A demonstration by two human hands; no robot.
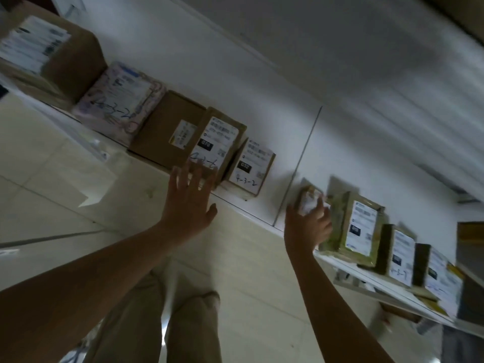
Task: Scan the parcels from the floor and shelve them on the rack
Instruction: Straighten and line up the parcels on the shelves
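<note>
The view is tilted and blurred. A white rack shelf [243,209] runs from upper left to lower right with upright parcels on it. My left hand [187,203] is spread flat, fingertips against the front of a brown labelled parcel [217,142]. My right hand [307,224] grips a small brown parcel with a white label [310,199], held at the shelf edge beside a greenish taped parcel [358,229].
Along the shelf stand a large brown box [52,53], a pink patterned mailer [120,100], a plain brown box [167,127] and a small box marked 4-3-2 [251,166]. More labelled parcels [403,255] line the right. A thin upright divider [301,163] splits the shelf. Pale floor tiles [52,166] lie below.
</note>
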